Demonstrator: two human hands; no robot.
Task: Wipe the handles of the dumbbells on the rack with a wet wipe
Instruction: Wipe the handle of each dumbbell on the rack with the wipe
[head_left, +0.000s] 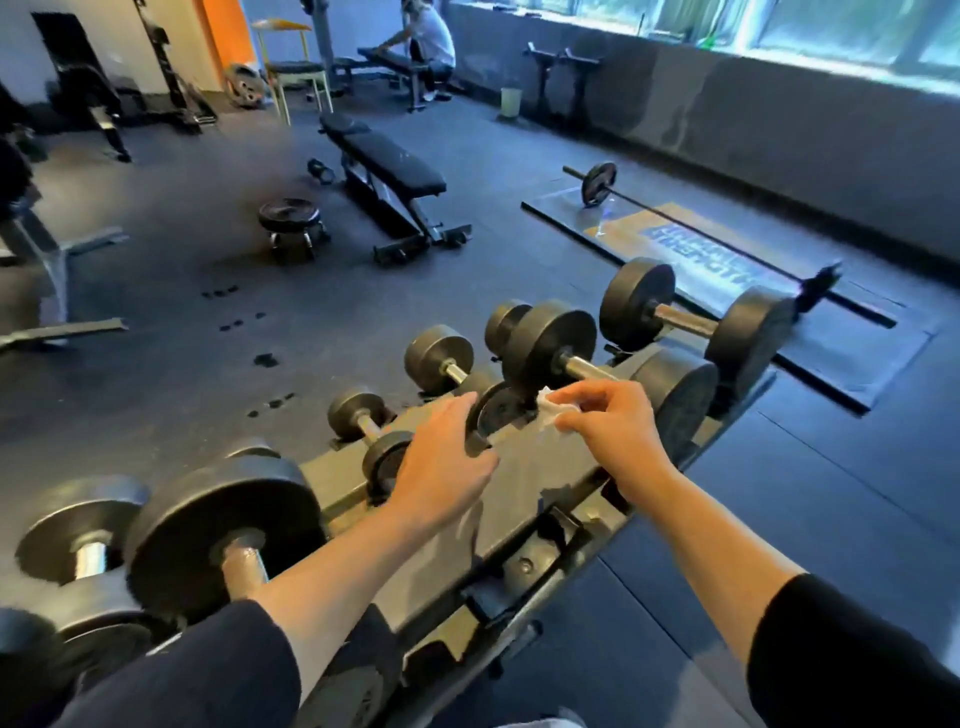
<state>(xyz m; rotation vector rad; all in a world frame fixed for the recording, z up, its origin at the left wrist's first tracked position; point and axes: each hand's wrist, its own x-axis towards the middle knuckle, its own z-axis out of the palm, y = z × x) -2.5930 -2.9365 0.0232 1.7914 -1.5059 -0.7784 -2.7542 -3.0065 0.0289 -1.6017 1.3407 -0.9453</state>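
White wet wipe (551, 413) between hands

In the lower middle of the frame the right hand (615, 415) pinches a crumpled white wipe (553, 413) just below the handle (589, 370) of a dumbbell (550, 340) on the rack (535, 467). The left hand (441, 462) reaches in beside it, fingers resting against the near plate of a smaller dumbbell (439, 358). A bench (384, 166) stands at upper centre, a barbell (675, 218) lies at right, and a seated person (428, 39) is at the top.
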